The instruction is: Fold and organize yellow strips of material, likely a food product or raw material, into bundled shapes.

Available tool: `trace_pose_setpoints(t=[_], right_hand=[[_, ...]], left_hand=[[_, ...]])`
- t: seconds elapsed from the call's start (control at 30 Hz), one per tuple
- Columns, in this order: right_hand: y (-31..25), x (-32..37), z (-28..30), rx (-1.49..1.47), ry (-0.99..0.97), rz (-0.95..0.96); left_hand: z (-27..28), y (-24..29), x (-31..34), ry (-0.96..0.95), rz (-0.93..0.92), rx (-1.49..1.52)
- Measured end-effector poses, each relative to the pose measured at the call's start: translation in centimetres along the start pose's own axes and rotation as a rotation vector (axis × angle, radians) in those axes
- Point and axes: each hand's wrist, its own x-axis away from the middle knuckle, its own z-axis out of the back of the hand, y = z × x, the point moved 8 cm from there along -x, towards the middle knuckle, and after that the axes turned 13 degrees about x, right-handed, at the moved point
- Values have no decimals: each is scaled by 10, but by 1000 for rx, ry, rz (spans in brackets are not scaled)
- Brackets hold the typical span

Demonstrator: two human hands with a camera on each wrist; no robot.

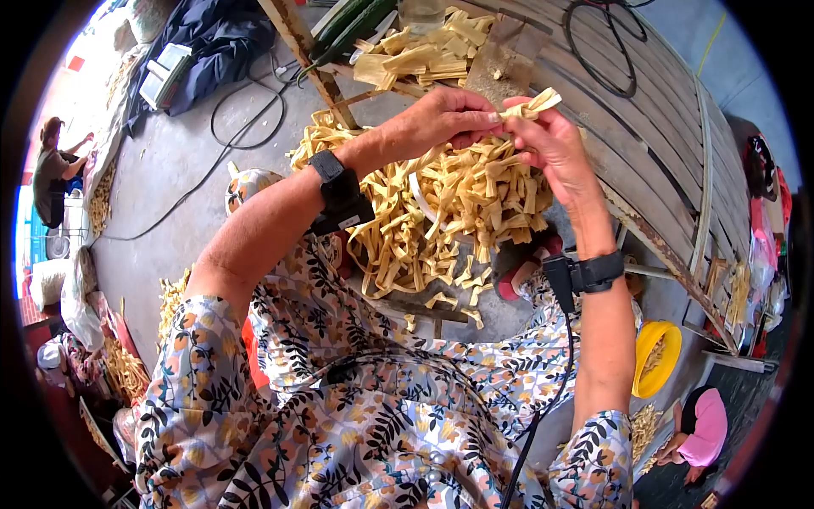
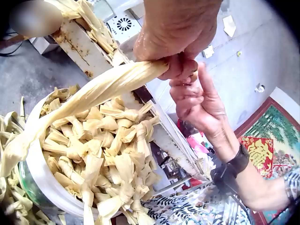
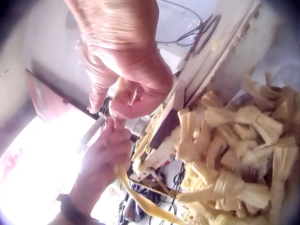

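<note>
Both hands meet above a heap of knotted pale yellow strips (image 1: 483,191). My left hand (image 1: 449,120) pinches a pale yellow strip (image 2: 93,91), whose long, twisted tail hangs down past the bucket in the left wrist view. Close against it, my right hand (image 1: 560,157) pinches the same strip near its other end, and a short, folded end (image 1: 543,103) sticks up above the fingers. The fingertips partly hide the section between the hands. Below them, a white bucket (image 2: 40,173) is filled with knots, and more knots spill around it.
Flat, loose strips (image 1: 424,55) lie on the slatted wooden surface (image 1: 670,110) ahead, near cucumbers (image 1: 352,30). A black cable (image 1: 182,199) crosses the floor at left. To the right stands a yellow basin (image 1: 657,360). Other people (image 1: 708,424) sit at both sides.
</note>
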Motion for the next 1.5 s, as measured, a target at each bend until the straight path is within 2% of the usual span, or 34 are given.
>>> trace_pose_setpoints(t=[0.03, 0.2, 0.33, 0.43, 0.47, 0.6, 0.7, 0.87, 1.2, 1.37, 1.47, 1.5], right_hand=[[-1, -1, -10, 24, -58, 21], [0, -3, -4, -115, 52, 59], [1, -2, 10, -137, 71, 1], [5, -6, 9, -157, 25, -46], [5, -10, 12, -163, 47, -53], [-4, -34, 29, -191, 141, -19], [-4, -54, 39, -238, 237, 9], [9, -82, 51, -290, 366, 50], [20, -100, 60, -273, 447, 41], [29, -94, 61, -43, 471, 14], [38, -76, 74, 65, 506, -60], [49, -69, 85, 2, 513, -89]], left_hand=[[-1, 1, 0, 15, 0, -13], [6, -12, -4, 5, 97, 157], [10, -17, -4, -7, 138, 279], [6, -8, -5, -106, 150, 206], [9, 1, -2, -99, 97, 20], [36, 15, -20, -2, -121, -356], [59, 25, -39, 155, -130, -421], [72, 31, -68, 295, -335, -552], [87, 20, -85, 410, -284, -517], [88, 7, -85, 451, -363, -586], [89, 7, -72, 414, -198, -546], [93, 6, -64, 431, -145, -532]])
